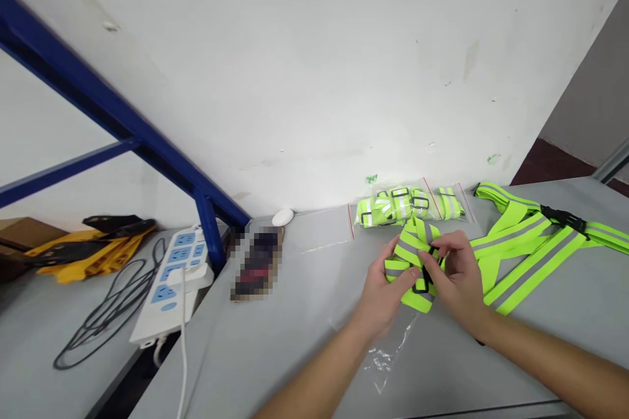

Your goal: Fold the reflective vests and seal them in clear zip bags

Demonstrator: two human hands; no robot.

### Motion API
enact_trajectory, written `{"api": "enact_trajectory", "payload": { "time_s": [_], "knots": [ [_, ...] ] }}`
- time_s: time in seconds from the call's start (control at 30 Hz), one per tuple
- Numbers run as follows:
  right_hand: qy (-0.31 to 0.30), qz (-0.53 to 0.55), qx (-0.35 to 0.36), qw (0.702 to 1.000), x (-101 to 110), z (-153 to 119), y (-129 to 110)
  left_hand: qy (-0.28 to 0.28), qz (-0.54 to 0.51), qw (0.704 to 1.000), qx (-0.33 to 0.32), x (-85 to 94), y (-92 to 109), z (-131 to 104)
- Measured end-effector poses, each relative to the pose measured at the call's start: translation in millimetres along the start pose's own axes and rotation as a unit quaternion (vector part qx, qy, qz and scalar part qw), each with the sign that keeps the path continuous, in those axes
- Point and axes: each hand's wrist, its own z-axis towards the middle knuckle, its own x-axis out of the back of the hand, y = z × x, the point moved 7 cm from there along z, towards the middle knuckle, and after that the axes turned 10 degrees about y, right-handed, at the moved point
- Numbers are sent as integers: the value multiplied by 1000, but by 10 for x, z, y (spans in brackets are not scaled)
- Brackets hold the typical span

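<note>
Between my two hands is a folded bundle of neon yellow-green reflective strap [411,250] with grey stripes and black buckles. My left hand [386,288] grips its left side, thumb laid over the front. On the right, my right hand [455,275] pinches the bundle near a black buckle [421,283]. A clear plastic bag [386,360] lies on the table below my hands. Just right of my right hand, an unfolded reflective harness [521,249] with a black clip [563,219] is spread out. Behind the bundle, clear bags hold more folded reflective straps [398,206].
A grey table [295,353] meets a white wall [319,78]. An empty-looking zip bag [324,228], a white round object [283,217] and a blurred-out phone-shaped item [258,265] lie leftward. Farther left are a power strip [171,288], black cable [108,314] and blue frame [147,137].
</note>
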Motion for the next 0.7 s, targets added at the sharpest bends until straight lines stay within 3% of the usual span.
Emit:
{"api": "enact_trajectory", "payload": {
  "time_s": [0.07, 0.13, 0.23, 0.3, 0.37, 0.47, 0.7],
  "knots": [
    [27, -1, -78, 997, 34, 22, 101, -8, 19, 999, -26, 5, -1, -3],
    [-36, 23, -204, 978, -47, 3, 242, -13, 37, 998, -52, 19, 7, -7],
    [-171, 76, -430, 883, -226, -234, 402, 6, 79, 991, -105, 61, 52, -28],
    [-190, 129, -513, 827, -279, -366, 407, 11, 108, 983, -145, 58, 92, -59],
    [-192, 182, -537, 801, -317, -407, 374, 2, 138, 975, -171, 25, 111, -92],
    [-214, 205, -541, 787, -343, -407, 329, -17, 180, 963, -201, -32, 113, -119],
    [-178, 176, -493, 833, -286, -280, 291, -23, 258, 919, -298, -59, 120, -121]
  ]
}}
